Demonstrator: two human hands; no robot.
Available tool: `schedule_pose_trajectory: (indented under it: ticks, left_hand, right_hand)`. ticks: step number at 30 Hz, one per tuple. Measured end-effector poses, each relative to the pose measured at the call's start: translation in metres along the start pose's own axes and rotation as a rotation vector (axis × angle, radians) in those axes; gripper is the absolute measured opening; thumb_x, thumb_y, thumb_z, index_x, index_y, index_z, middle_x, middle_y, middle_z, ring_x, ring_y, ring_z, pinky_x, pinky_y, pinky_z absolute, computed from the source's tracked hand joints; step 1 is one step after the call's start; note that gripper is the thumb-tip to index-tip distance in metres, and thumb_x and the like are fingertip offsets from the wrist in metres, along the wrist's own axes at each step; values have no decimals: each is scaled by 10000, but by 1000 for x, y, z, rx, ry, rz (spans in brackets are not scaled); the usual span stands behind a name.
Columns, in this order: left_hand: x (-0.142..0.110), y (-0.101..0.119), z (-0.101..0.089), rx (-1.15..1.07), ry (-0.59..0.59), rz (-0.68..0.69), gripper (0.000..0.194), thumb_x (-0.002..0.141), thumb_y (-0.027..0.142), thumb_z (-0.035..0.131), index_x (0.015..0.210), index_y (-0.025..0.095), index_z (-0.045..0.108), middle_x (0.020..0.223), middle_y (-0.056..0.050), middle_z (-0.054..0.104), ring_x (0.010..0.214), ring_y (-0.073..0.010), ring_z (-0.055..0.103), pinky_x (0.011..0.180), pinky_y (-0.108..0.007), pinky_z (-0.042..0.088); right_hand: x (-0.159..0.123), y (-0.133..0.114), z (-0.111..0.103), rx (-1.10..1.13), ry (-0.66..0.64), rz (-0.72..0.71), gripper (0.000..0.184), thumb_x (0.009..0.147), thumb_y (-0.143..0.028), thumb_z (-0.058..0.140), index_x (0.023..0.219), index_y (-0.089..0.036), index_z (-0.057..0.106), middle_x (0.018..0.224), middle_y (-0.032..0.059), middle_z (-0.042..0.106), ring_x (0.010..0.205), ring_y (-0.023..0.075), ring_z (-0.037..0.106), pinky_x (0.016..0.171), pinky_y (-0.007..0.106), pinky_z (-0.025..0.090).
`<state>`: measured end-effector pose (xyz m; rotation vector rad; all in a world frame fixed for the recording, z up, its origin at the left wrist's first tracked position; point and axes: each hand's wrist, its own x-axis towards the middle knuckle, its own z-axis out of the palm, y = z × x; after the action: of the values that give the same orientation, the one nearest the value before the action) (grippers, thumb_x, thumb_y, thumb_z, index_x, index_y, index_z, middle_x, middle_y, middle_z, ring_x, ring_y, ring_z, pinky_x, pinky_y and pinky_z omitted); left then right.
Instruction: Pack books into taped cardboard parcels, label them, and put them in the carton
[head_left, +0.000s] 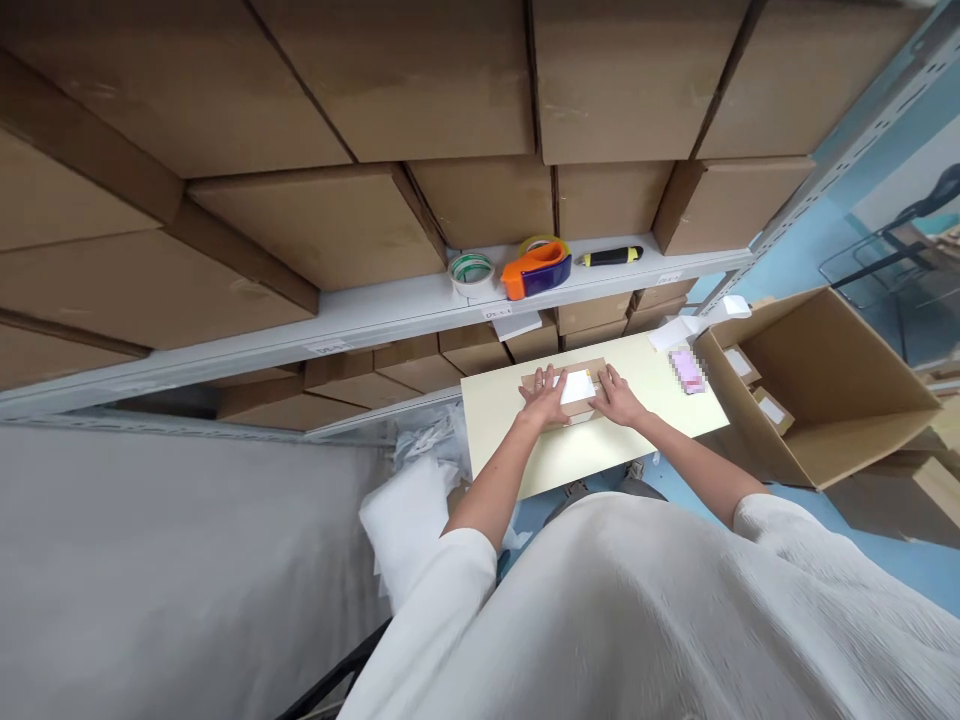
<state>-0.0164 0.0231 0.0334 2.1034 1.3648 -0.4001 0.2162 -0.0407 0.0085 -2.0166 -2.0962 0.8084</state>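
A small brown cardboard box [576, 407] lies on the cream tabletop [510, 450], with a white label [577, 386] on its upper face. My left hand [546, 400] rests spread over the left part of the box, its fingertips at the label's edge. On the right end of the box lies my right hand [618, 398], fingers stretched out and pressing near the label's right side. Both hands are open and touch the box without being wrapped round it.
Shelves of cardboard boxes rise ahead; on one ledge sit a tape roll [471, 272], an orange tape dispenser [535, 270] and a utility knife [611, 256]. Right of the table stands a large open carton [862, 390] with small labelled boxes inside. White packing sheets [411, 520] lie left.
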Motion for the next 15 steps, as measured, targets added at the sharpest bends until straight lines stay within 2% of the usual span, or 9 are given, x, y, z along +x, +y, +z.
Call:
schedule_pose_trajectory:
  ticks: [4, 8, 11, 15]
  left_hand:
    - [-6, 2, -2, 39, 47, 52, 1424, 631, 436, 962, 1773, 365, 115, 1858, -207, 64, 1688, -548, 17, 1231, -816, 242]
    - [-23, 11, -1, 65, 91, 159, 1346, 626, 418, 945, 1753, 351, 212, 1804, -218, 214, 1649, -536, 162, 1204, -740, 342]
    - [-32, 30, -4, 95, 123, 223, 1290, 651, 423, 931, 1742, 352, 248, 1778, -212, 255, 1624, -521, 207, 1195, -709, 363]
    - [-34, 72, -13, 165, 164, 295, 1235, 675, 390, 914, 1735, 341, 284, 1740, -215, 313, 1610, -523, 225, 1189, -715, 357]
  right_hand:
    - [-10, 15, -1, 23, -28, -67, 1108, 896, -554, 816, 1775, -232, 224, 1844, 225, 81, 1580, 472, 377, 1240, 625, 394]
    - [-25, 28, -15, -7, -91, -120, 1295, 776, -536, 939, 1791, -316, 165, 1851, 210, -3, 1559, 490, 398, 1194, 637, 437]
    - [-37, 39, -32, -36, -124, -152, 1396, 728, -553, 976, 1800, -319, 113, 1847, 231, -49, 1555, 512, 398, 1183, 645, 438]
    - [-62, 59, -56, -80, -90, -148, 1468, 698, -530, 1001, 1802, -328, 55, 1843, 248, -73, 1540, 522, 427, 1173, 644, 447]
